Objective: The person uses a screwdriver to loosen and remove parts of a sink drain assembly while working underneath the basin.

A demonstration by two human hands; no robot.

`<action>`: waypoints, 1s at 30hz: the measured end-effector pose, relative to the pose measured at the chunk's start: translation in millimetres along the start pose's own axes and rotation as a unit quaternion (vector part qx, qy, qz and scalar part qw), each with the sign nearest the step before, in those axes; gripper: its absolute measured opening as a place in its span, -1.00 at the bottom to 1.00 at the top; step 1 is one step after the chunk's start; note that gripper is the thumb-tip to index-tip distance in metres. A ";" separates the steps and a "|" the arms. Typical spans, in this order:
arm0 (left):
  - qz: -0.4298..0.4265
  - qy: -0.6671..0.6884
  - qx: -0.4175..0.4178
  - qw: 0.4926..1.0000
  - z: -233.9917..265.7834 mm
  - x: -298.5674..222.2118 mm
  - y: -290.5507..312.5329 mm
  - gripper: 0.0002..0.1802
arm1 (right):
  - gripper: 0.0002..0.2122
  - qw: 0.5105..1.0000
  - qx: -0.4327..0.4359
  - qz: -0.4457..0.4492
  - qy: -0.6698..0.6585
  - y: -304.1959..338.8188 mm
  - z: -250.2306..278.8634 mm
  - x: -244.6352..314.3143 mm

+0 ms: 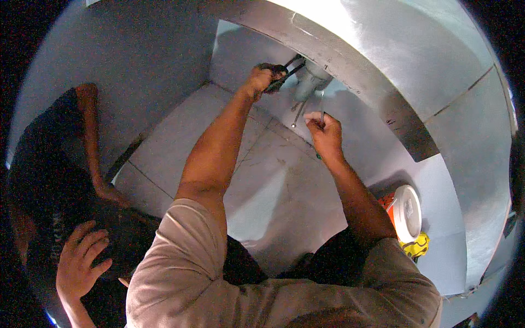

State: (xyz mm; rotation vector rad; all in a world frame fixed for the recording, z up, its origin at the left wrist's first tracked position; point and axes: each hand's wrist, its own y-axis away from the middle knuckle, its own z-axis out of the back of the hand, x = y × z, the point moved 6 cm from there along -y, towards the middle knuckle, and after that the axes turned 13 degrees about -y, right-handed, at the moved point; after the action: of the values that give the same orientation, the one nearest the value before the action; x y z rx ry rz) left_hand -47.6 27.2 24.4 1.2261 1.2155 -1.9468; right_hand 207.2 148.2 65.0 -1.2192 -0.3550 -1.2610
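Note:
My left hand [265, 81] is closed around a dark tool with two slim arms [294, 64]; its exact kind is unclear. The arms reach up to a grey drain pipe [310, 83] under the counter. To the right and slightly lower, my right hand [326, 131] has its fingers curled around a thin upright metal shaft [322, 103]. A small green end shows below this fist, but most of the thing is hidden. Between my hands, a thin rod with a pale tip [296, 117] hangs below the pipe.
The counter's metal edge [377, 90] curves overhead. At the right stand a white-lidded orange bucket [407, 213] and a yellow-and-black item [416, 246]. Another person in dark clothes [49, 158] sits close on my left, one hand [82, 262] raised. Tiled floor [262, 180] lies below.

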 end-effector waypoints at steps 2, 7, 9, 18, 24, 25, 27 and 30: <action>0.153 0.151 0.136 0.967 -11.6 -14.2 20.3 -0.56 | -0.80 0.996 -0.024 -0.061 -0.052 -10.0 -3.1 -7.6; 0.120 0.335 0.159 0.921 -17.4 -60.9 47.9 -0.55 | -0.73 0.995 -0.068 0.058 -0.033 -47.5 -18.2 16.5; 0.133 0.338 0.162 0.918 -8.6 -69.8 50.5 -0.55 | -0.66 0.991 -0.120 0.056 0.020 -57.4 -25.2 29.5; 0.121 0.406 0.192 0.885 -30.3 -60.3 50.2 -0.67 | -0.51 0.982 -0.131 0.128 0.037 -57.5 -34.9 16.3; 0.066 0.416 0.278 0.863 -38.4 -59.3 48.2 -0.53 | -0.54 0.962 -0.163 0.173 0.136 -64.0 -37.6 8.7; 0.049 0.371 0.166 0.912 -39.5 -59.9 43.8 -0.57 | -0.54 0.950 -0.179 0.199 0.159 -63.2 -36.5 8.1; 0.031 0.319 0.049 0.946 -33.2 -62.3 41.2 -0.62 | -0.54 0.948 -0.187 0.204 0.157 -63.1 -36.6 5.7; 0.096 0.416 0.083 0.900 -34.6 -59.1 41.7 -0.62 | -0.53 0.944 -0.186 0.218 0.166 -63.8 -38.1 9.5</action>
State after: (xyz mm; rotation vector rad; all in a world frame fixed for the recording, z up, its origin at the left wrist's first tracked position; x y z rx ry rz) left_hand 26.2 37.7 54.0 2.3108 1.2312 -1.4076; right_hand 141.3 122.2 89.2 -1.2789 0.4023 -1.1402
